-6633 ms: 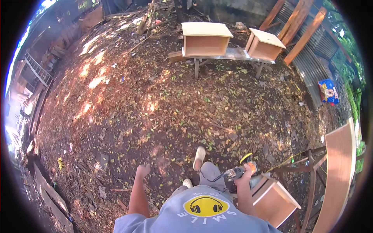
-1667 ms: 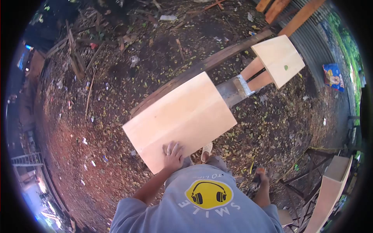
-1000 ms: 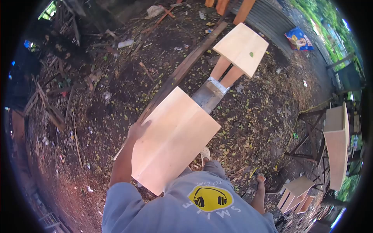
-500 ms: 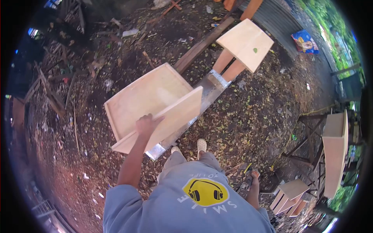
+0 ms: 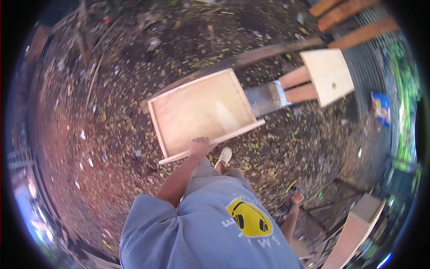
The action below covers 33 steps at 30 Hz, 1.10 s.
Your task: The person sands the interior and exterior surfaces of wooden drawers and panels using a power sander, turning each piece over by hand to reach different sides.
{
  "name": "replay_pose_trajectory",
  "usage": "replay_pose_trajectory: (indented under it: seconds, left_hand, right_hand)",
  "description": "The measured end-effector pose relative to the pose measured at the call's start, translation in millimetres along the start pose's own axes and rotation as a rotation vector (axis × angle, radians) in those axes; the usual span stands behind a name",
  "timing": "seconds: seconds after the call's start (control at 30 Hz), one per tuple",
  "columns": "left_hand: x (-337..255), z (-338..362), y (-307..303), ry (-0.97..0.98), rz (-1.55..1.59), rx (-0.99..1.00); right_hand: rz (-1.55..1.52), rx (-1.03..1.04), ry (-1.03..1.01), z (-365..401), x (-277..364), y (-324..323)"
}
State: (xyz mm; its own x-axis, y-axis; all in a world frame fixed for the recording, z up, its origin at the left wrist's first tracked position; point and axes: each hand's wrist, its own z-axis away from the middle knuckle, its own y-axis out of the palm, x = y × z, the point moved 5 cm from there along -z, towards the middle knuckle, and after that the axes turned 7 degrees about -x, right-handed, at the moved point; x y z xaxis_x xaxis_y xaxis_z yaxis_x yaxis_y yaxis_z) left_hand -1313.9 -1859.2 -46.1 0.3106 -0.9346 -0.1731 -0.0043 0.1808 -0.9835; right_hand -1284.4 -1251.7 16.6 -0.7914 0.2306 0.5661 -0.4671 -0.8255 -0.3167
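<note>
My left hand [image 5: 199,147] is closed over the top edge of a long light plywood panel [image 5: 242,130]. This panel runs along the near side of a shallow plywood tray [image 5: 197,107] with raised edges. A narrow bench [image 5: 264,99] with a metal-covered end supports the tray. Low on my right side, my right hand [image 5: 295,197] is closed around a dark tool [image 5: 284,208] with a yellow part; its exact kind is too small and blurred to make out.
A plywood piece on slats [image 5: 329,76] sits at the bench's far end. Another wooden box-like piece [image 5: 354,231] stands at lower right. Dry leaves and litter cover the ground. Corrugated sheet [image 5: 360,67], orange-brown boards [image 5: 363,35] and a blue bag [image 5: 380,108] lie at upper right.
My left hand has brought the panel from a slanted position across the tray to its near edge, roughly in line with it. The view has turned, and my right hand stays low.
</note>
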Motion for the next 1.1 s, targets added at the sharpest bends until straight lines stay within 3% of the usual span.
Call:
replay_pose_trajectory:
  seconds: [0.1,0.2,0.33,0.4,0.5,0.6,0.7,0.77,0.83,0.9,0.97,1.03,1.1]
  left_hand:
    - [-17.0,28.5,37.0,0.033,-0.003,0.045]
    - [-29.0,55.6,92.2,0.125,-0.026,0.049]
    - [-31.1,49.6,57.0,0.04,0.02,0.008]
    - [-27.0,51.8,52.1,-0.017,0.053,0.003]
    - [-27.2,80.1,35.5,-0.178,0.135,-0.202]
    - [-9.9,130.3,11.4,-0.658,0.302,-0.37]
    - [24.9,186.1,-0.1,-1.776,0.371,-0.752]
    - [45.9,197.4,16.1,-2.244,0.887,-0.971]
    - [63.8,193.4,48.0,-2.515,1.201,-1.141]
    - [69.1,179.0,91.4,-2.639,1.254,-1.263]
    - [73.2,175.6,104.7,-2.622,1.207,-1.105]
    - [64.8,175.5,105.4,-2.63,1.279,-1.073]
    - [65.2,168.4,60.8,-2.642,1.468,-1.17]
  right_hand:
    - [0.11,0.107,-0.283,-34.8,48.8,47.3]
    - [0.211,0.259,-0.523,28.8,110.5,142.8]
    - [0.492,0.631,-0.7,120.6,148.9,280.2]
    - [0.724,0.683,-1.032,146.0,143.9,338.4]
    - [0.89,0.8,-1.781,198.6,110.3,425.3]
    - [1.159,0.942,-1.679,258.3,47.1,493.1]
    - [1.368,1.156,-1.73,291.9,-24.7,534.5]
    - [1.335,1.335,-1.931,299.7,-67.1,545.2]
    - [1.345,1.454,-2.084,303.2,-102.3,546.2]
    - [1.422,1.508,-2.195,303.6,-127.6,543.3]
    - [1.459,1.534,-2.23,303.4,-145.5,540.6]
    - [1.508,1.557,-2.239,299.8,-157.4,535.4]
    - [1.561,1.56,-2.219,297.7,-168.1,538.1]
